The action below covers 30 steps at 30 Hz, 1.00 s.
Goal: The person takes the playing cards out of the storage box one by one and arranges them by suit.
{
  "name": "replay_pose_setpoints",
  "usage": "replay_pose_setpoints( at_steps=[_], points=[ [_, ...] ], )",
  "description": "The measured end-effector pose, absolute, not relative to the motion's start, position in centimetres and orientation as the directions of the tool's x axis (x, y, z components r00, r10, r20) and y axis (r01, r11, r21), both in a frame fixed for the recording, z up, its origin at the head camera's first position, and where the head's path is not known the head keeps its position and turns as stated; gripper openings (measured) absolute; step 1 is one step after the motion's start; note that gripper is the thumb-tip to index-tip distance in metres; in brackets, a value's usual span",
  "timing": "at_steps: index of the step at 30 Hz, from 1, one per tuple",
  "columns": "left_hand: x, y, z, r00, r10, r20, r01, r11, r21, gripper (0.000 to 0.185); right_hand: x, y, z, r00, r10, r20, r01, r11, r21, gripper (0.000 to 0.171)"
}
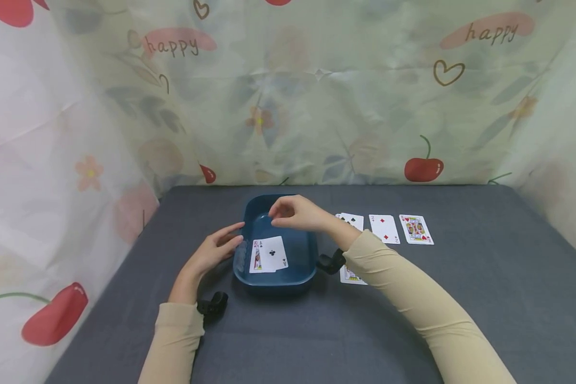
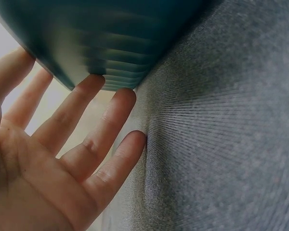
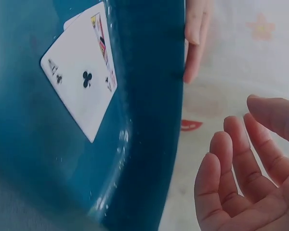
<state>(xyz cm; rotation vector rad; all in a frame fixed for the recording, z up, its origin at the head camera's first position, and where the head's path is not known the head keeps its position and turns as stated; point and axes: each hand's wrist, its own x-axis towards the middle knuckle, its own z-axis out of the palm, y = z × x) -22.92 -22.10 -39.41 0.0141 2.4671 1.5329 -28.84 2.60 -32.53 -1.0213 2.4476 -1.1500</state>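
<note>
From the head view, my left hand (image 1: 216, 249) rests with straight fingers against the left side of the blue tray (image 1: 301, 266), where an ace of clubs (image 1: 272, 254) lies over another card, while my right hand (image 1: 295, 212) hovers empty above its far end. The left wrist view shows my fingertips (image 2: 92, 82) spread apart, touching the tray's ribbed wall (image 2: 111, 43) on the grey cloth (image 2: 231, 144). The right wrist view shows my right-hand fingers (image 3: 241, 183) loosely bent, holding nothing.

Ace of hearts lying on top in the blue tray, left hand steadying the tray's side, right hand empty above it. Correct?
Not quite: the top card in the blue tray is the ace of clubs, as the right wrist view shows. The left hand does touch the tray's side, and the right hand is empty.
</note>
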Motion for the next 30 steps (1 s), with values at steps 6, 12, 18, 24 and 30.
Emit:
replay_pose_setpoints(
  at_steps=[6,12,18,24,30],
  points=[
    [-23.0,-22.1,-39.6,-0.972,0.135,-0.193,-0.113,0.454,0.884,0.054,-29.4,0.6,-33.1,-0.739,-0.673,0.031,-0.476,0.488,-0.732,0.026],
    [-23.2,-22.2,-39.7,-0.972,0.142,-0.188,-0.105,0.452,0.886,0.052,-29.8,-0.8,-33.7,-0.76,-0.65,-0.012,-0.448,0.537,-0.715,0.024],
    [-23.1,-22.1,-39.5,-0.971,0.15,-0.185,-0.1,0.447,0.889,0.051,-30.3,-1.5,-34.7,-0.787,-0.611,-0.088,-0.382,0.594,-0.708,0.025],
    [-23.1,-22.2,-39.5,-0.971,0.151,-0.185,-0.1,0.445,0.89,0.051,-30.8,-2.0,-35.7,-0.795,-0.585,-0.16,-0.325,0.634,-0.701,0.027],
    [-23.1,-22.2,-39.6,-0.971,0.156,-0.181,-0.094,0.449,0.889,0.052,-30.9,-2.4,-36.5,-0.799,-0.56,-0.219,-0.308,0.694,-0.651,0.032]
  ],
)
